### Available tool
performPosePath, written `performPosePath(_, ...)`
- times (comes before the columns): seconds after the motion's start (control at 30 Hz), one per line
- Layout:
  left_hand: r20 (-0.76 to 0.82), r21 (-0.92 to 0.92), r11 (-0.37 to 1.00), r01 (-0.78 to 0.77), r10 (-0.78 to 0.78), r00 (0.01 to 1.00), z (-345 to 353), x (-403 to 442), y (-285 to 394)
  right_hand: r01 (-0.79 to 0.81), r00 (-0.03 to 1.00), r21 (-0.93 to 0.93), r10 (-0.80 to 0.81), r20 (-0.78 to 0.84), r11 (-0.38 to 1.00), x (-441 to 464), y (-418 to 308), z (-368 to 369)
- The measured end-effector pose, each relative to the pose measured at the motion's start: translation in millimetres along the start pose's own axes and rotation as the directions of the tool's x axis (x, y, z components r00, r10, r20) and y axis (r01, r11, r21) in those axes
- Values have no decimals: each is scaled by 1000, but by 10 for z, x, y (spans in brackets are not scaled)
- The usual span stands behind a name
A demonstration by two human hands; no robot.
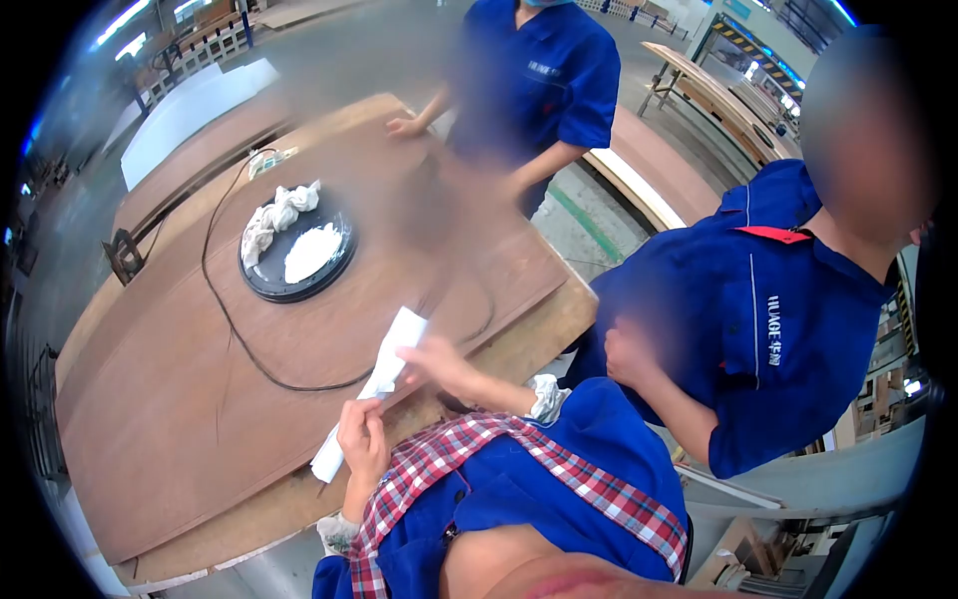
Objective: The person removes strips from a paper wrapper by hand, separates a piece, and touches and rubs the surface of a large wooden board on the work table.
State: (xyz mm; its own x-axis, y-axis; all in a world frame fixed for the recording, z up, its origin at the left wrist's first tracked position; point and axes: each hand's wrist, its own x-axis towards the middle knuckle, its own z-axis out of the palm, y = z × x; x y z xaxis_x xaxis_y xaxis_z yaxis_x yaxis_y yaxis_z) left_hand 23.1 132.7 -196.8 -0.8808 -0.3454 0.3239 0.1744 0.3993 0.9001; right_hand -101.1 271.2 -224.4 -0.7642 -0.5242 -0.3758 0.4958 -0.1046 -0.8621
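Note:
A long white strip, which looks like folded or rolled paper (396, 351), slants over the near edge of a brown wooden board (160, 439). My left hand (364, 439) has its fingers curled round the strip's lower part. Higher up, my right hand (439, 365) grips the same strip, its fingers partly blurred. Beyond my hands, a round black lid or tray (289, 292) lies on the board. It carries a heap of white paste (313, 253) and a crumpled whitish cloth (281, 212).
A black cable (235, 324) loops across the board. One person in blue (569, 70) stands across the table, a hand on its edge. Another person in blue (738, 299) stands close at my right. White sheets (200, 115) and stacked boards (659, 170) lie beyond.

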Motion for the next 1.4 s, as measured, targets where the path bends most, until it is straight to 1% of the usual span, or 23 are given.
performPosePath(0.13,-16,-52,998,34,-35,999,19,-36,-74,22,999,21,-22,24,1000,32,78,-14)
performPosePath(0.23,-39,40,987,154,-153,987,13,-64,-34,26,999,30,-27,39,999,56,119,-20)
performPosePath(0.27,-50,195,981,10,0,999,1,-35,-25,25,999,36,-26,42,999,56,136,-23)
performPosePath(0.3,-37,345,930,-129,150,988,-11,26,-17,15,999,27,-16,48,1000,46,141,-25)
performPosePath(0.33,0,484,836,-258,295,955,-23,87,-17,6,998,19,-7,55,1000,40,136,-20)
performPosePath(0.43,84,624,727,-287,303,949,-39,218,-29,-3,996,3,3,89,1000,28,155,7)
performPosePath(0.53,112,659,713,-239,221,969,-62,231,-210,13,994,-12,-12,105,1000,16,173,15)
performPosePath(0.63,111,629,773,-78,11,994,-76,220,-278,25,995,-5,-24,101,1000,22,193,7)
performPosePath(0.73,163,613,789,-36,-81,983,-121,221,-279,18,995,17,-20,98,1000,36,224,-6)
performPosePath(0.83,201,621,781,-66,-77,976,-132,191,-389,3,994,35,-6,105,999,35,232,4)
performPosePath(0.93,210,621,784,13,-182,961,-129,187,-313,-10,993,46,4,118,999,40,248,8)
performPosePath(1.07,271,607,791,-71,-123,955,-133,164,-400,-45,990,24,41,135,999,56,288,-9)
performPosePath(1.17,270,633,769,-91,-109,957,-148,165,-487,-82,982,-29,86,170,996,92,334,-53)
performPosePath(1.27,240,666,739,-106,-77,968,-209,188,-599,-90,939,-303,182,292,949,17,229,-95)
performPosePath(1.33,227,684,719,-122,-51,972,-286,203,-738,-32,897,-417,211,389,908,3,152,-193)
performPosePath(1.4,222,703,702,-113,-66,973,-375,201,-908,54,848,-511,231,478,858,-88,-207,-273)
